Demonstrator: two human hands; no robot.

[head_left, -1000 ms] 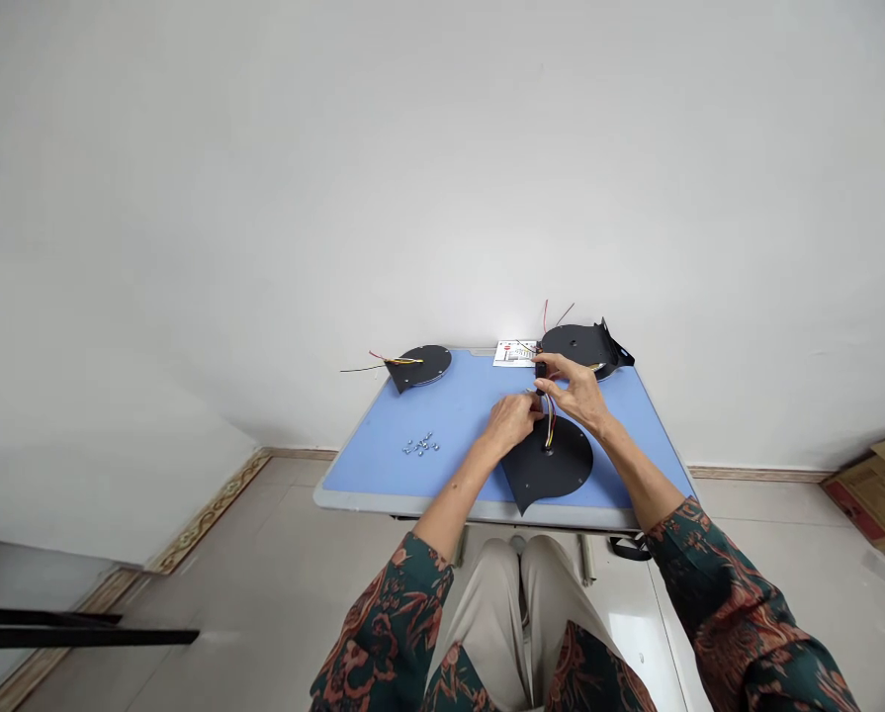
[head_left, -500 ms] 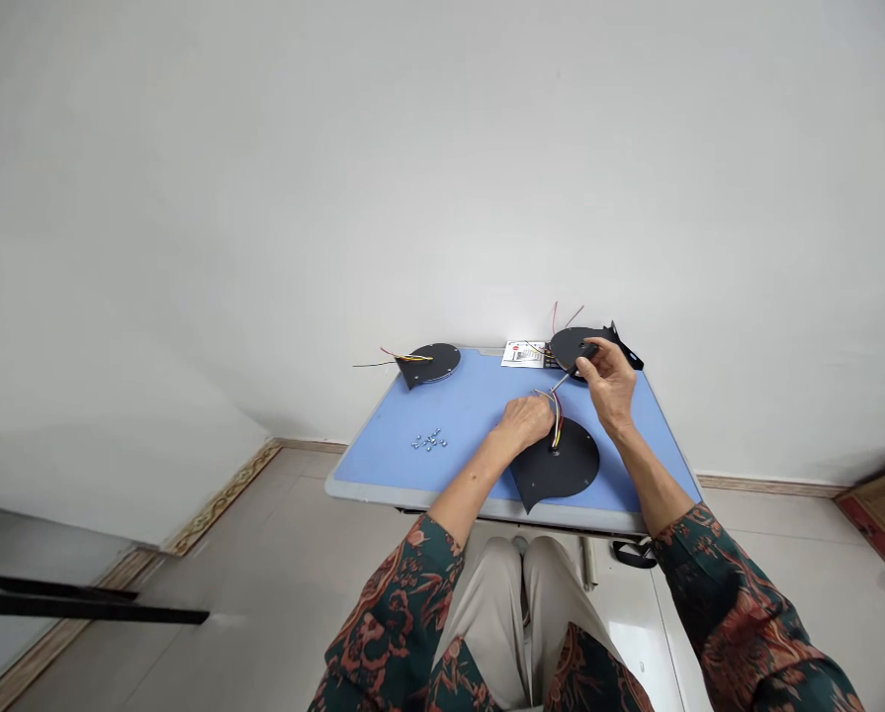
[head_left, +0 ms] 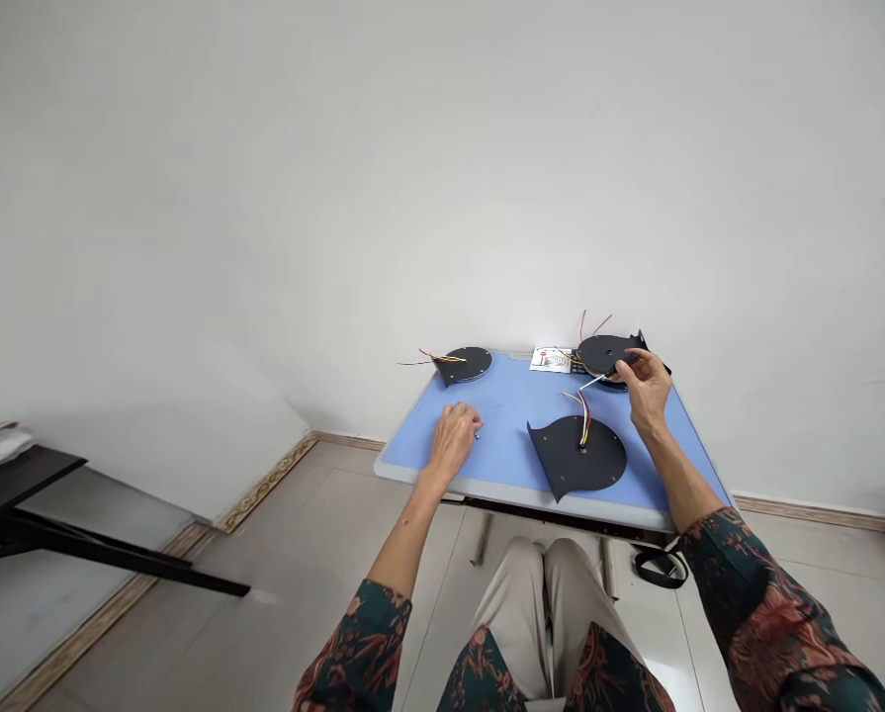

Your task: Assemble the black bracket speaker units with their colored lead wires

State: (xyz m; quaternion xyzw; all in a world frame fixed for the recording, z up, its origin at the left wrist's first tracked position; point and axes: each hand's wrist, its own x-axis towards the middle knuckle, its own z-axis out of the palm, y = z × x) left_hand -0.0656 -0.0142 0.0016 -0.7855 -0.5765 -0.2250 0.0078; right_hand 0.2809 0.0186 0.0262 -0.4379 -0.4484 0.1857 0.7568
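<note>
Fingers (head_left: 630,367) of the right hand (head_left: 642,391) are drawn narrow in the head view and are pinched on the edge of a black plate (head_left: 605,354), at the far right of the table, with red and dark wires (head_left: 594,323) rising behind it. A thin pale wire (head_left: 594,381) reaches those fingers. Fingertips (head_left: 476,423) of the left hand (head_left: 453,442) are curled down onto the blue tabletop (head_left: 505,405), just beside a tiny metal bit (head_left: 478,436); whether it is held cannot be told. A second black plate (head_left: 586,460) is laid flat nearer the body, with red, yellow and white wires (head_left: 583,423) standing up from its centre. A third black plate (head_left: 464,365) is placed at the far left, and a printed sheet (head_left: 551,359) lies at the far edge.
</note>
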